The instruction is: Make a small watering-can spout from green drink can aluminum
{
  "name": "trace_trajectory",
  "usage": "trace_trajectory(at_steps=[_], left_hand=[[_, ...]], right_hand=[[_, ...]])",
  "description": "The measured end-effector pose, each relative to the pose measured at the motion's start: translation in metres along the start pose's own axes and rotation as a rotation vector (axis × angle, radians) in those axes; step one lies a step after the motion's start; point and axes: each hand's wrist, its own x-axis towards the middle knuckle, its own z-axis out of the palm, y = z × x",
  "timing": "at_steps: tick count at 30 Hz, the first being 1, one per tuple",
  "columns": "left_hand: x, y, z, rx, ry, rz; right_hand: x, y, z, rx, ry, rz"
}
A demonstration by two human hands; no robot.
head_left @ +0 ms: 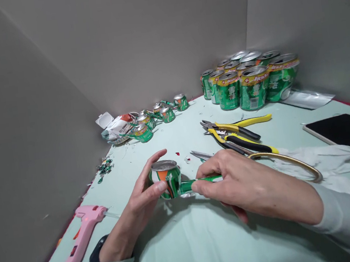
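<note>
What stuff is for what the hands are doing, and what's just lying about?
For the job, I think:
small can in the left grip
green strip in the right grip
maybe scissors, pliers, glue gun

Probably just lying about:
tablet
crumpled white material

seemingly "YIBA" on white packet (122,126), lettering on rear cans (254,90) illegible
</note>
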Motion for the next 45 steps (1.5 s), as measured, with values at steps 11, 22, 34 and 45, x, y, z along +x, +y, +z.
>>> trace_trajectory(at_steps=[11,22,34,45], left_hand=[[0.005,-0.007,-0.006,0.034,0.016,0.032],[0.006,-0.014,-0.004,0.156,0.015,0.08],[0.002,-0.01,-0.003,0.339,0.042,0.196],[-0.001,-0.007,-0.001,0.312,0.071,0.233]], right_hand=[[-0.002,0.001,-0.005,0.0,0.004,-0.022],[0.001,-0.002,0.003,-0.013,0.072,0.026],[0.002,-0.002,0.005,-0.067,0.099,-0.015],[0.001,-0.003,0.008,-0.194,0.175,-0.047]])
